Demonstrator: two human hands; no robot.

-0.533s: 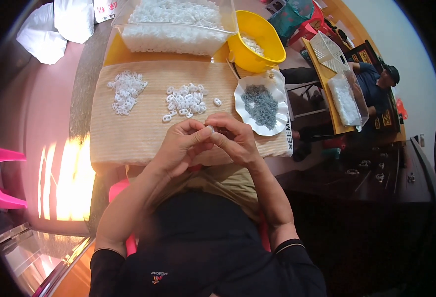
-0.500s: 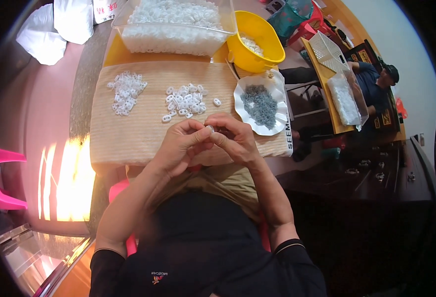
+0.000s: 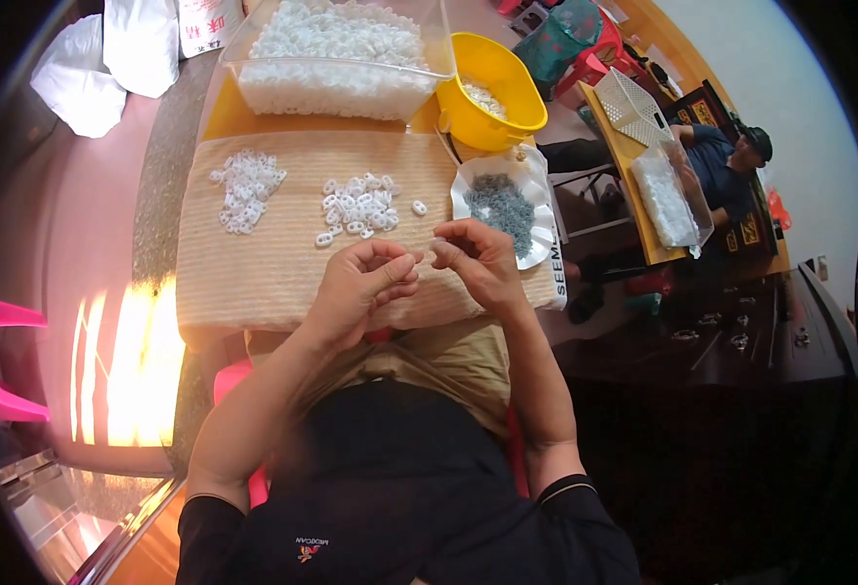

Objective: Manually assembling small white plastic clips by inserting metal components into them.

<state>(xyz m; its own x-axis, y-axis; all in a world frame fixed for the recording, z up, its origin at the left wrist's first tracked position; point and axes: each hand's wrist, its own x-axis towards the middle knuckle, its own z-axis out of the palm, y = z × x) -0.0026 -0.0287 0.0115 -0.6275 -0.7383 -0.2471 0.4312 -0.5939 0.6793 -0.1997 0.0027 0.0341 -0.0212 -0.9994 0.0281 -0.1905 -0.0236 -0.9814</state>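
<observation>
My left hand (image 3: 362,285) is raised over the near part of the table covering, thumb pressed to the fingertips; whatever is in that pinch is too small to make out. Just right of it, my right hand (image 3: 480,261) pinches a small whitish piece (image 3: 432,253) between thumb and forefinger. A narrow gap parts the two hands. Beyond them lies a pile of white oval plastic pieces with two holes (image 3: 359,205), and a single such piece (image 3: 419,208) sits apart. By my right hand, a white scalloped dish (image 3: 540,232) holds fine grey spring-like pieces (image 3: 500,207).
Farther left is a heap of small white plastic parts (image 3: 247,190). A clear bin (image 3: 341,93) full of white pieces and a yellow tub (image 3: 502,129) stand at the back. A person (image 3: 716,171) sits at another table on the right. A pink stool (image 3: 5,356) stands left.
My hands, joined at the fingertips over a small piece before, have parted slightly, the right one moving right. The view has shifted a little.
</observation>
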